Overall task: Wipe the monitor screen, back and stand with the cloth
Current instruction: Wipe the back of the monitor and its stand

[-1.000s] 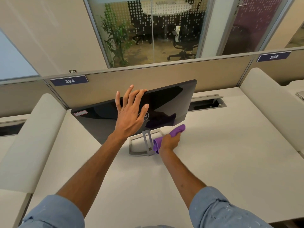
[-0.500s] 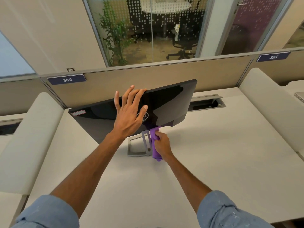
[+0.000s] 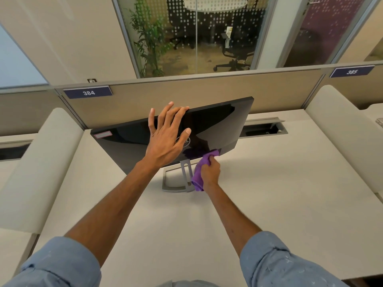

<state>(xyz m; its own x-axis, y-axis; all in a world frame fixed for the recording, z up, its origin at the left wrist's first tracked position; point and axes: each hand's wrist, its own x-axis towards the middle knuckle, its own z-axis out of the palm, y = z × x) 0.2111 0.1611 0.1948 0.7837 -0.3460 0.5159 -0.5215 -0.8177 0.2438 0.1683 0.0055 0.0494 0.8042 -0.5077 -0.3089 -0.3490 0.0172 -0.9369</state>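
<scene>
A black monitor [image 3: 217,125] stands on the white desk with its glossy back turned toward me and tilted. My left hand [image 3: 165,139] lies flat on that back, fingers straight and reaching over the top edge. Below it, the silver stand [image 3: 185,168] rises from a rectangular frame base [image 3: 167,188]. My right hand [image 3: 210,172] grips a bunched purple cloth [image 3: 199,175] just right of the stand's upright, and the cloth's top end touches the monitor's lower edge. The screen side is hidden.
The white desk [image 3: 279,193] is bounded by rounded side dividers at left [image 3: 41,162] and right [image 3: 342,131] and a beige rear partition [image 3: 186,92] labelled 384. An open cable slot [image 3: 263,129] lies behind the monitor at right.
My right hand has brought the cloth from the right side of the base in against the stand's upright, then slid it up toward the monitor's lower edge. My left hand has stayed flat on the back.
</scene>
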